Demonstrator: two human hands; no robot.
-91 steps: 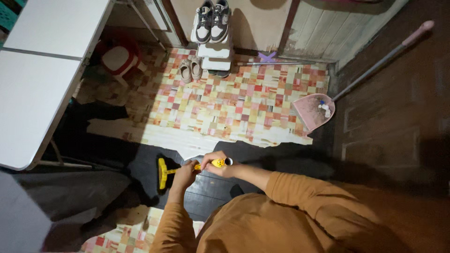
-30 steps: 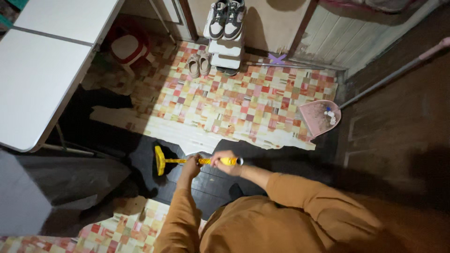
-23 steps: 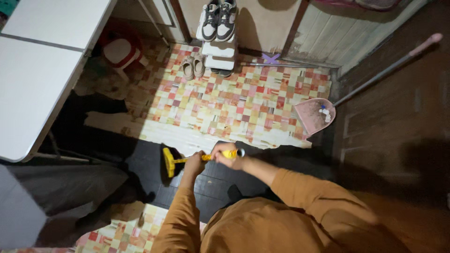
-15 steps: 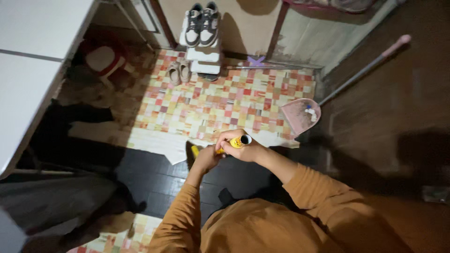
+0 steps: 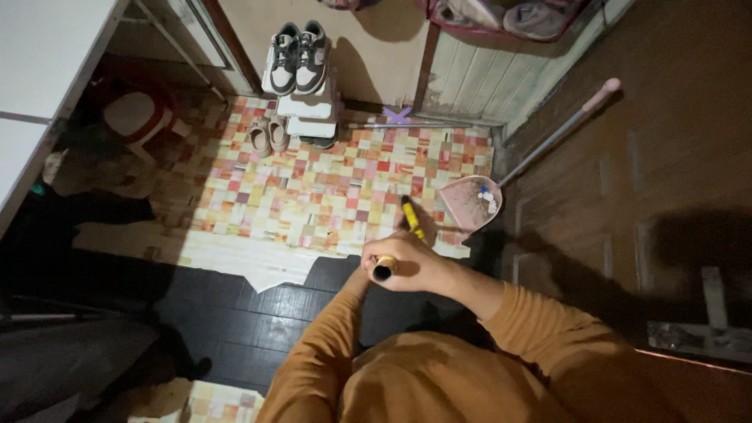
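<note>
Right hand (image 5: 407, 262) clenched round yellow broom (image 5: 409, 222), head beside pink dustpan (image 5: 468, 201), left hand hidden.

Setting: I read this as a home entryway, dim and lived-in. I note sneakers (image 5: 298, 48) on a small white step shelf (image 5: 309, 108), beige slippers (image 5: 268, 135) on checkered vinyl flooring (image 5: 329, 188), a red-and-white plastic stool (image 5: 135, 114) under a white folding table (image 5: 35, 47). A pink long-handled dustpan (image 5: 468, 202) with litter rests near painted wooden wall boards (image 5: 478, 78).

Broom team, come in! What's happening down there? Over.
Both hands shut on yellow broom. Broom head on checkered mat, beside pink dustpan. Nothing between them.
</note>
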